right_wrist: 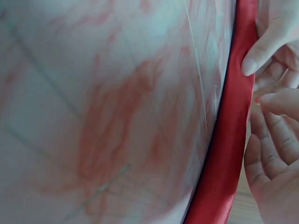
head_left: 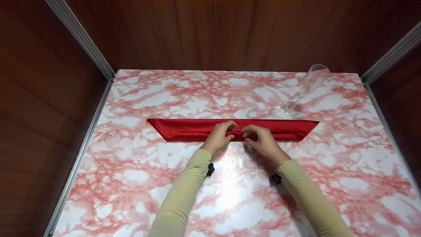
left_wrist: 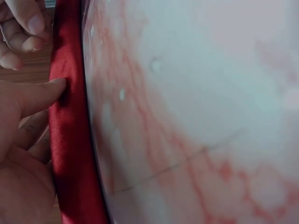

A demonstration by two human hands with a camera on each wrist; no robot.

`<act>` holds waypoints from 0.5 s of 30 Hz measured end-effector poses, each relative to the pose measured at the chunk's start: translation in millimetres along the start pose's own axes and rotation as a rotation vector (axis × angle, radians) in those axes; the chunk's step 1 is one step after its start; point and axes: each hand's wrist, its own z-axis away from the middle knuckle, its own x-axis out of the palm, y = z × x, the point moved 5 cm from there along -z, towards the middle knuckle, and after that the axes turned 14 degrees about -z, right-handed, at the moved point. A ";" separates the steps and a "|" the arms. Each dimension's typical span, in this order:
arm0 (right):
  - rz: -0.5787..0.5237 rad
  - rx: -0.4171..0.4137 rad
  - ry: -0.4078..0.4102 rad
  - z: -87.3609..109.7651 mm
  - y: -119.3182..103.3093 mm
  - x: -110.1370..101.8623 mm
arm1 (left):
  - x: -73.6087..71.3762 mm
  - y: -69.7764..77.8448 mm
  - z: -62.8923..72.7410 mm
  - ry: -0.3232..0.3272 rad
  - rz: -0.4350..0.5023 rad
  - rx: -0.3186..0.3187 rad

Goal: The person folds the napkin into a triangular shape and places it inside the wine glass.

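Note:
A red satiny cloth (head_left: 184,125), folded into a long strip with slanted ends and a dark edging, lies across the table. Near its middle, a narrow fold runs along the near side. My left hand (head_left: 219,135) holds this fold; in the left wrist view its thumb lies on the red cloth (left_wrist: 74,140) while the fingers are behind. Close beside it, my right hand (head_left: 263,141) has curled fingers and thumb at the same fold. The right wrist view shows a tiny red bit at the right thumb tip, next to the cloth (right_wrist: 229,126).
A clear stemmed flute glass (head_left: 309,85) stands behind the cloth at the right. The table (head_left: 138,197) has a red and white marbled top. Dark wood panels (head_left: 210,36) with metal strips enclose the back and sides.

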 end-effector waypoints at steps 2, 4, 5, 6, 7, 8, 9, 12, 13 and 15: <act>0.020 0.008 -0.011 -1.1 0.7 0.2 | -0.7 -0.9 -1.0 -0.006 -0.007 -0.015; 0.034 0.016 -0.019 -2.2 2.7 0.2 | -1.4 -1.6 -1.6 -0.009 -0.014 -0.030; 0.039 0.021 -0.022 -2.7 3.7 0.1 | -1.7 -1.8 -2.0 -0.009 -0.016 -0.035; 0.044 0.026 -0.025 -3.1 4.7 0.0 | -1.8 -2.0 -2.3 -0.007 -0.017 -0.038; 0.047 0.031 -0.028 -3.6 5.8 -0.1 | -2.1 -2.2 -2.6 -0.002 -0.021 -0.039; 0.049 0.038 -0.030 -3.9 6.8 -0.4 | -2.4 -2.4 -2.8 0.006 -0.027 -0.037; 0.050 0.044 -0.033 -4.3 7.6 -0.5 | -2.9 -2.3 -2.8 0.017 -0.035 -0.033; 0.054 0.056 -0.041 -5.3 9.4 -1.1 | -4.9 -2.1 -2.3 0.056 -0.056 -0.017; 0.063 0.055 -0.043 -5.6 10.0 -1.4 | -5.6 -2.0 -1.9 0.069 -0.058 -0.011; 0.083 0.053 -0.042 -6.6 10.8 -2.3 | -6.6 -1.1 -1.4 0.085 -0.054 0.005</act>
